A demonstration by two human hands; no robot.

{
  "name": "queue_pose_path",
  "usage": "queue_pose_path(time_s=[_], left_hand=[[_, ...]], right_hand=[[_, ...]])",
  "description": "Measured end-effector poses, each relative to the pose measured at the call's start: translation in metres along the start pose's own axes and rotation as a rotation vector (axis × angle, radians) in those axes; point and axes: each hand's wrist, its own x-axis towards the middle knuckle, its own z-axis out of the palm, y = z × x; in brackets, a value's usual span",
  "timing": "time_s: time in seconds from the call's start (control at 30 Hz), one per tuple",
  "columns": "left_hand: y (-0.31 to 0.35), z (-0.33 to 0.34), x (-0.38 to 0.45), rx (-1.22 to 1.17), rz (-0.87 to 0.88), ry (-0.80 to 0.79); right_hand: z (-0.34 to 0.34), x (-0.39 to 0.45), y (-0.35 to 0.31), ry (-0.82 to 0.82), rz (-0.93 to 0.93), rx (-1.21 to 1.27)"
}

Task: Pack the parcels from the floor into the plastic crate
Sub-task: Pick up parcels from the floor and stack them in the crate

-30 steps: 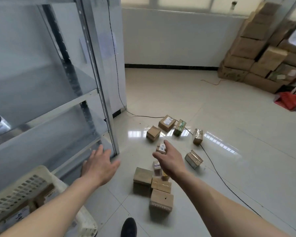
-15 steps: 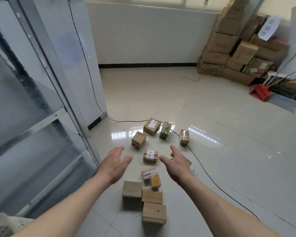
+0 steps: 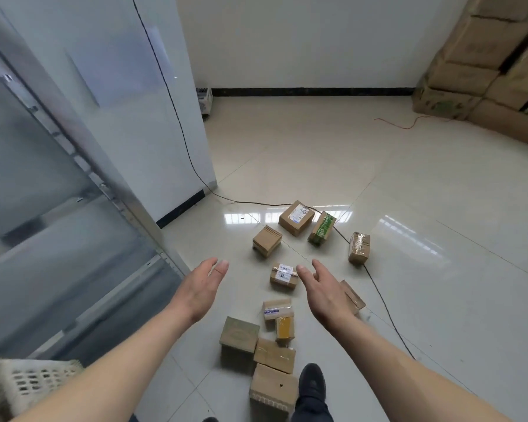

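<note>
Several small cardboard parcels lie scattered on the tiled floor. A taped one with a white label sits between my two hands. My left hand hovers to its left, fingers straight, palm turned inward, holding nothing. My right hand hovers just right of it, also empty with relaxed fingers. Further off lie a plain box, a labelled box, a green-taped box and a clear-taped box. Closer to me lies a cluster of parcels. The white plastic crate shows at the lower left corner.
A metal shelving rack stands on the left. A black cable runs across the floor among the parcels. Large stacked cartons fill the far right corner. My dark shoe stands beside the nearest parcel.
Both hands have come forward and closer together, either side of the labelled taped parcel. The view has tilted downward; the crate corner is back in sight at lower left.
</note>
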Motion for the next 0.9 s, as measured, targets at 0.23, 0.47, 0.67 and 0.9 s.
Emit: queue_pose_path(time_s=[0.23,0.47,0.67,0.9], left_hand=[[-0.027,0.044,0.035,-0.029,-0.129,0.078],[-0.107,0.095,0.104,-0.022,-0.259,0.017],[-0.207,0.145,0.180,0.018,-0.311,-0.072],[-0.325,0.201,0.263,0.026,-0.403,-0.110]], right_hand=[[0.013,0.064,0.042,-0.164,0.022,-0.070],[0.094,0.124,0.109,-0.235,0.134,-0.117],[0.190,0.192,0.181,-0.279,0.194,-0.149],[0.288,0.267,0.279,-0.288,0.261,-0.123]])
